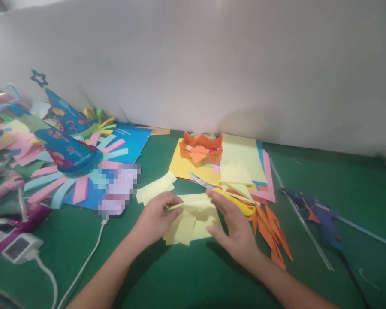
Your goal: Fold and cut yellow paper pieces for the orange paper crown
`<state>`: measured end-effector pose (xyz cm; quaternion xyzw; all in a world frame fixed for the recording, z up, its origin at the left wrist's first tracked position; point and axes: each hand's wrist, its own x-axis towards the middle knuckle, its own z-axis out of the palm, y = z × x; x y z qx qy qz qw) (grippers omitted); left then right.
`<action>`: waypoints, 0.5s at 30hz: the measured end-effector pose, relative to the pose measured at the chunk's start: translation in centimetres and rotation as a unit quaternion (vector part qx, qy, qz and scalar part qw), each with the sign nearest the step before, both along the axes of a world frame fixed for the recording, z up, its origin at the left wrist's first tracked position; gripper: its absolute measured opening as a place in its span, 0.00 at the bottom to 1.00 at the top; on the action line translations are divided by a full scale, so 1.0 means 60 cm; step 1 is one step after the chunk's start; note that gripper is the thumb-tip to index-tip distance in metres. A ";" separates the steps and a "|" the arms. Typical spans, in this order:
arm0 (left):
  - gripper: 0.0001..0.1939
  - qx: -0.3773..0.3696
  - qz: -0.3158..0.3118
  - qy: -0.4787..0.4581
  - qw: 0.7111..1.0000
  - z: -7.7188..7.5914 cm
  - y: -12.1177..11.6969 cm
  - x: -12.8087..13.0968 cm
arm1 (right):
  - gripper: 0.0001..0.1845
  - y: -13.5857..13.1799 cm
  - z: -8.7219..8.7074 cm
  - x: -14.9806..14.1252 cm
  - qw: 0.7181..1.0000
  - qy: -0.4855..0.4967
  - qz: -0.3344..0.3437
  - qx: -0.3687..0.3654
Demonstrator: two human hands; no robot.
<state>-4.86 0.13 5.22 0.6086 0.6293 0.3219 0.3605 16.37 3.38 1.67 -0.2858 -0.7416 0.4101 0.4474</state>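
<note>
Fingers (pixel 175 216) of the left hand (pixel 152 219) pinch pale yellow paper (pixel 194 208) midway along the bench (pixel 167 279); those of the right hand (pixel 239 236) are spread wide, contact unclear. Yellow-handled scissors (pixel 239 203) and pointed orange paper folds (pixel 272 229) lie just beside the right hand. Zigzag-rimmed orange paper piece (pixel 199 153) stands near the bench's far edge.
</note>
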 end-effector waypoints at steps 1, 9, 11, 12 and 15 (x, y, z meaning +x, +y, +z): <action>0.07 -0.051 0.042 -0.090 0.994 0.003 0.000 0.004 | 0.31 0.004 -0.002 0.000 0.997 0.063 -0.023 -0.048; 0.22 -0.154 0.068 -0.442 0.881 -0.014 -0.018 0.070 | 0.20 0.018 0.006 -0.005 0.933 0.006 0.035 -0.358; 0.24 -0.145 0.064 -0.440 0.884 -0.022 -0.020 0.074 | 0.19 0.017 0.012 -0.004 0.926 -0.012 0.016 -0.376; 0.26 -0.141 0.061 -0.441 0.884 -0.026 -0.021 0.075 | 0.18 0.016 0.014 -0.003 0.928 -0.019 0.000 -0.371; 0.29 -0.139 0.048 -0.441 0.886 -0.031 -0.025 0.074 | 0.17 0.016 0.020 -0.004 0.938 -0.057 -0.029 -0.341</action>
